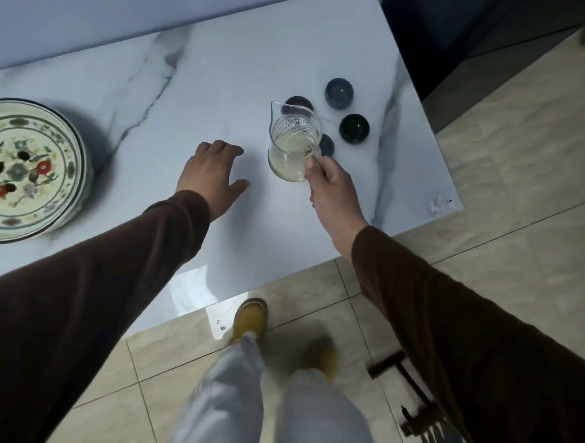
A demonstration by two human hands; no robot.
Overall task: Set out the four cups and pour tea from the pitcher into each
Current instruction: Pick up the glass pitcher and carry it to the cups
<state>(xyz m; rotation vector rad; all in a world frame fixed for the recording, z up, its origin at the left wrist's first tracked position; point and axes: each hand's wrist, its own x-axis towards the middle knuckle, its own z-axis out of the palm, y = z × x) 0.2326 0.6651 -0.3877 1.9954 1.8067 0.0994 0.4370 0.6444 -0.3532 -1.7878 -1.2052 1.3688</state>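
Pitcher w/ tea held by handle in right grip, over cups; left grip open, beside.

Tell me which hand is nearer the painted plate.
Left. The left hand lies open over the table to the right of the plate, with bare marble between them. The right hand is farther right, its grip on the pitcher.

Both my arms reach forward.
My left hand hovers palm down, fingers spread; my right hand is closed in a grip, wrist angled inward.
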